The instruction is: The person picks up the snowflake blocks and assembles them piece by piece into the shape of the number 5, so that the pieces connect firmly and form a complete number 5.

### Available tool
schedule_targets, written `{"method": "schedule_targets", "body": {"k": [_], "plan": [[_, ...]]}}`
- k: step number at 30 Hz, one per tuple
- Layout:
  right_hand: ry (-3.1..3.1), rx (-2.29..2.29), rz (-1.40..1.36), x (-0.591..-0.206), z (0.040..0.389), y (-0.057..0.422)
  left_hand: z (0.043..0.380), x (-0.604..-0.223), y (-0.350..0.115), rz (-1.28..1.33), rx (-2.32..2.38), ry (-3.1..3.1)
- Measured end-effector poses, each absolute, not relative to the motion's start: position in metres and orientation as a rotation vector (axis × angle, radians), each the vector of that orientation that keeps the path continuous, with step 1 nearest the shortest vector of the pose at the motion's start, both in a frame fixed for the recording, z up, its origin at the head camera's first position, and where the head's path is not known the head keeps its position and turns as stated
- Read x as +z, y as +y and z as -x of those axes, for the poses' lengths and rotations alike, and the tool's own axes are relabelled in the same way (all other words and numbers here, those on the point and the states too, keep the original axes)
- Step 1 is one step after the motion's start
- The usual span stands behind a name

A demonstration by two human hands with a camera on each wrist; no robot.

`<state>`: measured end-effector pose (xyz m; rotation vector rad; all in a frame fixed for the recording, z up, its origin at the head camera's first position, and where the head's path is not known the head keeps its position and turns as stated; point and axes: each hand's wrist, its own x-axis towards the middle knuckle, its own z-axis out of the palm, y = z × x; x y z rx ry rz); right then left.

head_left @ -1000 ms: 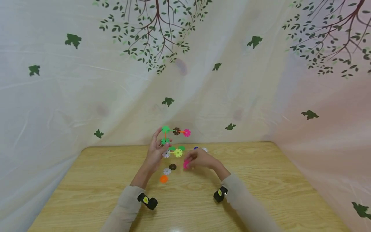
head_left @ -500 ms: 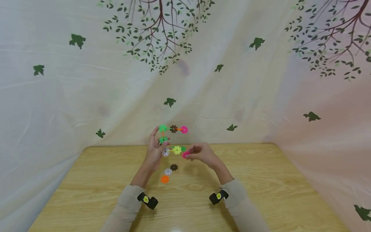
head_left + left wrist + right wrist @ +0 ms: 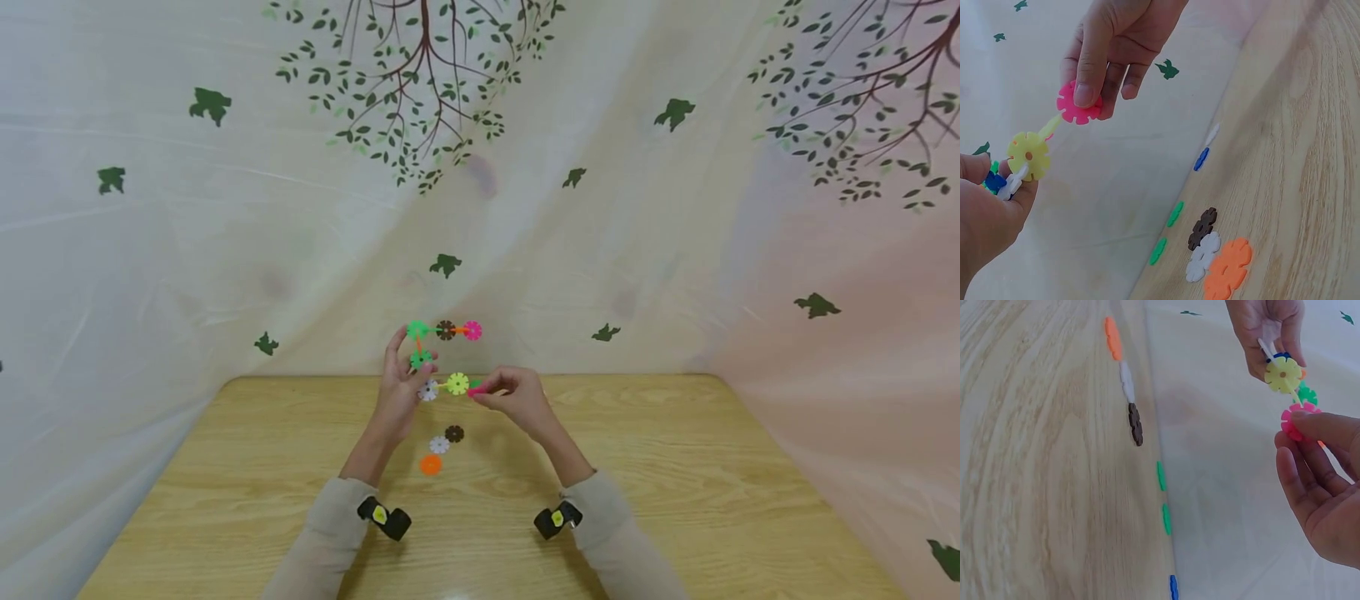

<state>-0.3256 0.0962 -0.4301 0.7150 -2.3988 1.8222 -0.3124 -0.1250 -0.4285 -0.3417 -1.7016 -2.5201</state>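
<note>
My left hand (image 3: 400,400) holds up a chain of linked snowflake discs, thumb on its near side. In the head view, a green disc (image 3: 417,331), a brown disc (image 3: 446,330) and a pink end disc (image 3: 472,331) form its upper arm. Below are another green disc (image 3: 421,359), a white disc (image 3: 428,390) and a yellow disc (image 3: 458,383). My right hand (image 3: 521,404) pinches a separate pink disc (image 3: 1067,107) between thumb and fingers. A pale yellow disc seen edge-on (image 3: 1050,127) projects from the yellow disc, its tip at the pink disc's rim; whether they are interlocked I cannot tell.
On the wooden table (image 3: 300,517) lie an orange disc (image 3: 431,465), a white disc (image 3: 439,444) and a brown disc (image 3: 454,434). Farther back are two green discs, one nearer (image 3: 1158,251), and a blue disc (image 3: 1201,159). A printed curtain (image 3: 337,250) hangs behind.
My right hand has lifted the pink disc from near the table and brought it to the chain's yellow end. The chain in my left hand has shifted slightly up and left.
</note>
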Motion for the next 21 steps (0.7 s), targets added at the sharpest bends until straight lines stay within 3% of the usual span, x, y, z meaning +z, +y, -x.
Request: {"method": "schedule_targets", "body": {"k": [21], "plan": [[-2.232,1.694,-0.693,-0.424,0.313,0.087,0.313,-0.433,-0.113,0.402,-2.593,-1.668]]}}
